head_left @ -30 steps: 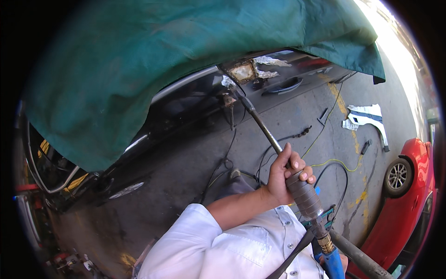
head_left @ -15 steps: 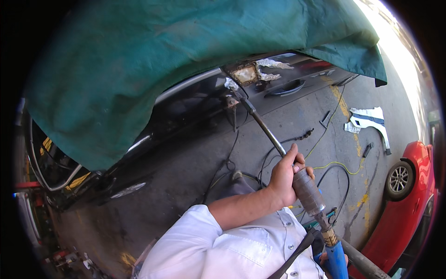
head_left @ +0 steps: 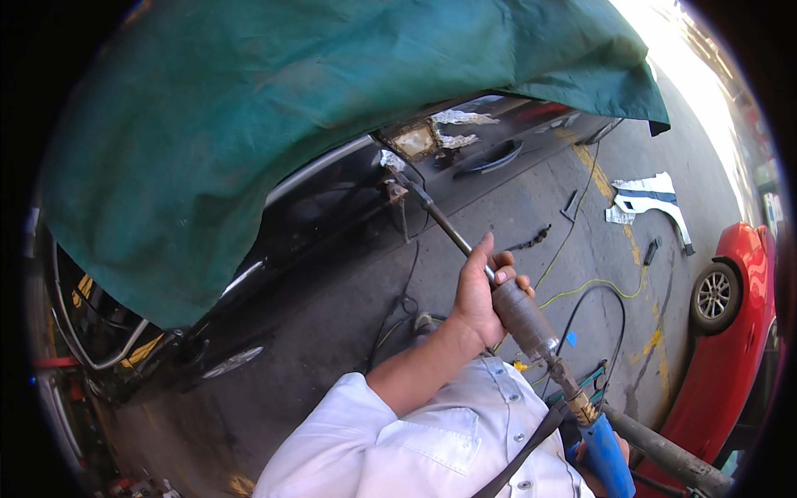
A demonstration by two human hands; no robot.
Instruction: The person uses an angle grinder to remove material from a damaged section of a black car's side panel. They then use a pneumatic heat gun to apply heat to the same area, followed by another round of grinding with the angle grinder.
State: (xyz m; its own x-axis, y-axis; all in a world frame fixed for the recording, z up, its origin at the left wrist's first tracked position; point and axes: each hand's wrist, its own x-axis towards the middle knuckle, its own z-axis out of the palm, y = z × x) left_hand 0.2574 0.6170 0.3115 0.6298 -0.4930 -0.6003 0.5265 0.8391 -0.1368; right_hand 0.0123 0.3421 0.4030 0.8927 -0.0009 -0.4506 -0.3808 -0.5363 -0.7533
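Left hand and brown cylinder now sit a little farther up the rod, nearer the dark car, than half a second ago; the whole scene also shifts leftward in view. Across the car drapes a green cover, probably shielding it, its edge leaving the worn side panel exposed. On the right stands a red car. The rod slants from the dark car's side to a blue handle near the wearer's waist, a line that likely keeps any pull straight. Fingers of the left hand wrap the cylinder's upper end, thumb along the rod, perhaps to guide both. Right hand is mostly hidden behind the handle, so whether its fingers are closed I cannot tell.
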